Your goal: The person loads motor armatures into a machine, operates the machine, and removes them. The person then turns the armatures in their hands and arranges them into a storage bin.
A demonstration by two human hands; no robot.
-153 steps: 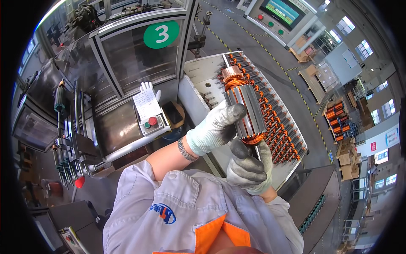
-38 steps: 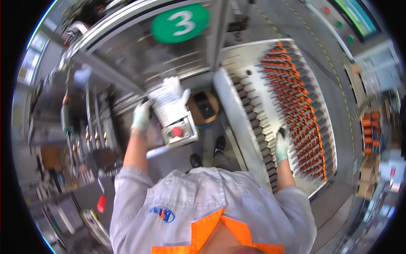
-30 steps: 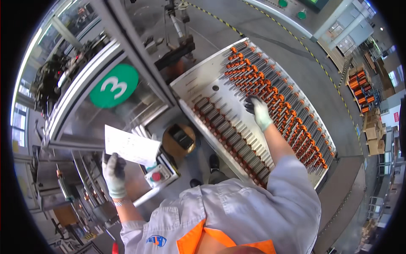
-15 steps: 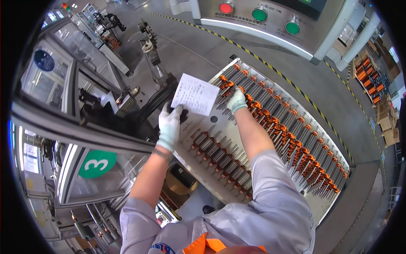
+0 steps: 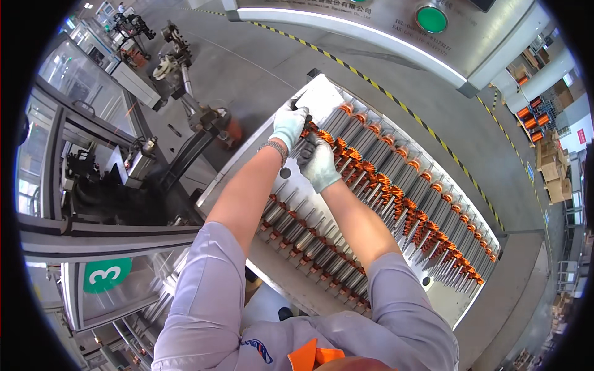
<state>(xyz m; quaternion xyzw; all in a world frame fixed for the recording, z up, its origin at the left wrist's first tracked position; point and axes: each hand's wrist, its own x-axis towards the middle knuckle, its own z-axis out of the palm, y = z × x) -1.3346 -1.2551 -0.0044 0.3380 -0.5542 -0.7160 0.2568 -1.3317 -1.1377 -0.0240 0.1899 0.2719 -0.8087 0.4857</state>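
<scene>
Head view, item one: a wound rotor (image 5: 307, 131) with copper-orange windings and a steel shaft, lying at the far left end of the upper row on our slanted white rack (image 5: 322, 99), held between both of our gloved hands. Our left hand (image 5: 289, 123) curls closed over its upper end; our right hand (image 5: 320, 164) wraps closed around its lower end, though the gloves hide exactly where the fingertips sit. Item two: the neighbouring rotors (image 5: 396, 185) of that row, packed just beside it, shafts parallel. Item three: a lower row of rotors (image 5: 309, 241), nearer our body. Item four: a grey machine panel with a green button (image 5: 431, 18), beyond the yellow-black floor stripe (image 5: 396, 99). Risks, as we judge them: the piece could scrape the adjacent windings if tilted, since the spacing is tight; it could slip from gloved fingers on the smooth shaft and roll down the incline into the lower row.
</scene>
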